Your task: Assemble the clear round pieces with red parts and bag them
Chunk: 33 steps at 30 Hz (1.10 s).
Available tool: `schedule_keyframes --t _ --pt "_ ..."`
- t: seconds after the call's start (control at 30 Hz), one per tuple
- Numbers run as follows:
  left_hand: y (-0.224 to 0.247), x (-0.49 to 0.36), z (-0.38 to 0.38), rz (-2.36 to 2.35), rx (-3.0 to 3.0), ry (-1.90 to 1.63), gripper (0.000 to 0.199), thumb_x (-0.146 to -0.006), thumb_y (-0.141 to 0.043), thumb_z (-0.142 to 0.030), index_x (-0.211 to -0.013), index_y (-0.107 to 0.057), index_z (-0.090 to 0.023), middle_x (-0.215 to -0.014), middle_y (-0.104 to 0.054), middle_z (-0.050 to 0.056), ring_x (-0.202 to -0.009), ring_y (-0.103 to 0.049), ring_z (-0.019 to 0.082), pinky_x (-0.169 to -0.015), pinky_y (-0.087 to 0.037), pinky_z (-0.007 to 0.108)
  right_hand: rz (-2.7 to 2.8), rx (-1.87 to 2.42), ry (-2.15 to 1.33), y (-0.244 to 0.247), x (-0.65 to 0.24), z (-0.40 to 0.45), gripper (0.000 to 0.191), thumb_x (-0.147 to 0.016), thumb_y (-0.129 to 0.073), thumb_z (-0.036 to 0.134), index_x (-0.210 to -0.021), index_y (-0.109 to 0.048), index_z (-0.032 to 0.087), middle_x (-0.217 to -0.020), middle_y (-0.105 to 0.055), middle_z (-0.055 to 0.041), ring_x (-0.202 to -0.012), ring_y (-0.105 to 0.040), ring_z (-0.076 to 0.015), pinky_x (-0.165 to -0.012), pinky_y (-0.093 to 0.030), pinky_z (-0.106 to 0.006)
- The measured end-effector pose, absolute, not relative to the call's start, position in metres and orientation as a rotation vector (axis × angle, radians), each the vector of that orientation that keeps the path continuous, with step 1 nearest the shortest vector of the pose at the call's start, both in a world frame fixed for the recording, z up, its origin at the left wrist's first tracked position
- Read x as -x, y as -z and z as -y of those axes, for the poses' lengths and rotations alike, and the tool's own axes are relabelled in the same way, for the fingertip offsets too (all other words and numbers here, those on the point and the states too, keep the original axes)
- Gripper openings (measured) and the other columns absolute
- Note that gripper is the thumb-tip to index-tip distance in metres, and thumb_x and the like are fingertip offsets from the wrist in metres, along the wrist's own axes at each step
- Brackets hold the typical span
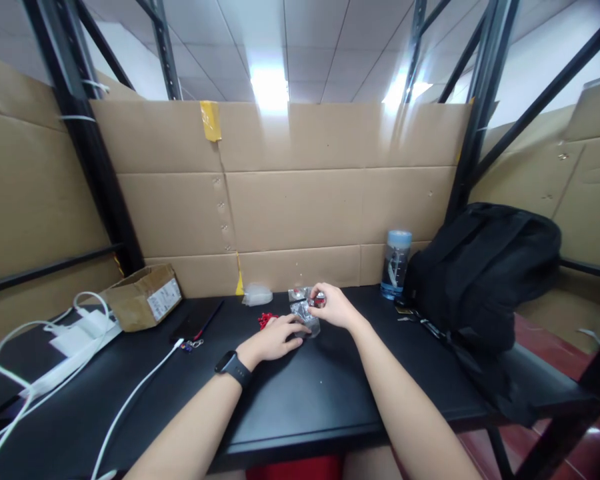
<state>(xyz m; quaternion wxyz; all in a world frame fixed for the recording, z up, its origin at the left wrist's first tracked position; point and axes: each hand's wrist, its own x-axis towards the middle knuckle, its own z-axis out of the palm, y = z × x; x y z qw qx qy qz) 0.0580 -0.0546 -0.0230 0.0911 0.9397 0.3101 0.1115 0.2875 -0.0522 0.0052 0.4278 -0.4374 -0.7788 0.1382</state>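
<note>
Near the back of the black table, small clear and silvery packets lie between the hands. My left hand, with a dark watch on its wrist, rests at the lower edge of the packets, fingers spread over them. Just behind its knuckles sits a small heap of red pieces. My right hand reaches in from the right, thumb and fingers pinched on a small red and silvery item. The fingers partly hide that item.
A white translucent pouch lies by the cardboard wall. To the left are an open cardboard box, a white power strip, cables and a dark phone. At right stand a water bottle and a black backpack.
</note>
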Motion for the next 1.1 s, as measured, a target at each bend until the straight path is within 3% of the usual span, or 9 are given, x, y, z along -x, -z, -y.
schedule_keyframes --t 0.13,0.37,0.83,1.1 --pt "0.022 -0.058 0.057 -0.98 -2.773 -0.307 0.036 -0.098 -0.051 -0.038 -0.132 -0.063 -0.037 -0.147 -0.05 0.004 -0.133 -0.05 0.027 -0.111 -0.04 0.043 1.972 1.088 -0.371 -0.006 -0.285 0.055 0.021 -0.069 -0.077 0.021 -0.086 -0.064 0.02 -0.09 -0.067 -0.001 -0.081 -0.062 -0.0166 -0.075 -0.049 -0.027" --pt "0.022 -0.057 0.054 -0.989 -2.772 -0.267 0.039 -0.095 -0.055 -0.047 -0.132 -0.063 -0.038 -0.15 -0.051 0.004 -0.136 -0.047 0.03 -0.112 -0.036 0.049 2.114 1.102 -0.501 -0.005 -0.289 0.055 0.021 -0.068 -0.078 0.022 -0.084 -0.065 0.019 -0.082 -0.068 0.0011 -0.068 -0.059 -0.013 -0.062 -0.044 -0.022" --pt "0.017 -0.062 0.057 -0.994 -2.804 -0.227 0.047 -0.092 -0.059 -0.042 -0.138 -0.058 -0.029 -0.148 -0.053 0.008 -0.132 -0.052 0.028 -0.108 -0.041 0.041 2.285 1.325 -0.515 -0.001 -0.299 0.054 0.027 -0.062 -0.085 0.029 -0.083 -0.07 0.021 -0.078 -0.072 -0.0001 -0.073 -0.066 -0.0192 -0.065 -0.047 -0.026" --pt "0.019 -0.064 0.057 -0.983 -2.817 -0.206 0.043 -0.093 -0.058 -0.042 -0.135 -0.06 -0.034 -0.148 -0.054 0.007 -0.133 -0.052 0.029 -0.108 -0.041 0.044 2.28 1.443 -0.453 -0.003 -0.302 0.055 0.022 -0.063 -0.085 0.03 -0.076 -0.07 0.022 -0.077 -0.071 -0.0006 -0.071 -0.065 -0.0192 -0.062 -0.044 -0.026"
